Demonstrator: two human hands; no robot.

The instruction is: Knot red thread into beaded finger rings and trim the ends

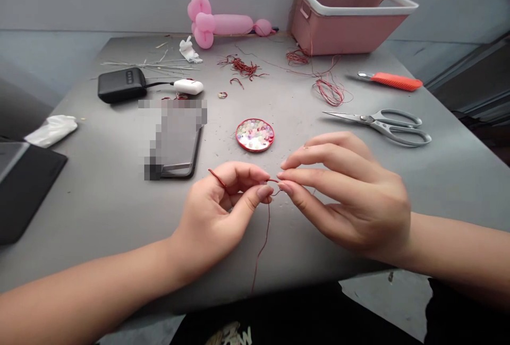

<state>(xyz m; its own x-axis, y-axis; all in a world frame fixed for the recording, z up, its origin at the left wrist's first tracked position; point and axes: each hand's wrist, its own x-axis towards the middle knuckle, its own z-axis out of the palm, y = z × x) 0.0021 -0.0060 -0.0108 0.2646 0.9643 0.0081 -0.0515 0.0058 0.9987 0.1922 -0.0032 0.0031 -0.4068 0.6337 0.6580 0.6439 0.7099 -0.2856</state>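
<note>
Between my two hands runs a short piece of dark red cord [272, 180], with a thin loose end [261, 247] hanging down toward the table's front edge. My left hand [223, 201] pinches the cord between thumb and forefinger, and a reddish strand crosses the base of its forefinger. From the other side, my right hand [342, 191] pinches the cord with thumb and forefinger, its other fingers held loosely apart. Just beyond the fingertips lies a round red-rimmed dish [255, 135] of pale and pink beads.
Scissors [382, 124] and an orange utility knife [394, 80] lie right. Behind are coiled red cord [330, 92], cord scraps [244, 67], a pink bin [338, 32] and a pink balloon [231, 24]. Left: a phone [181, 143], a black power bank [121, 85] and a white case [188, 86].
</note>
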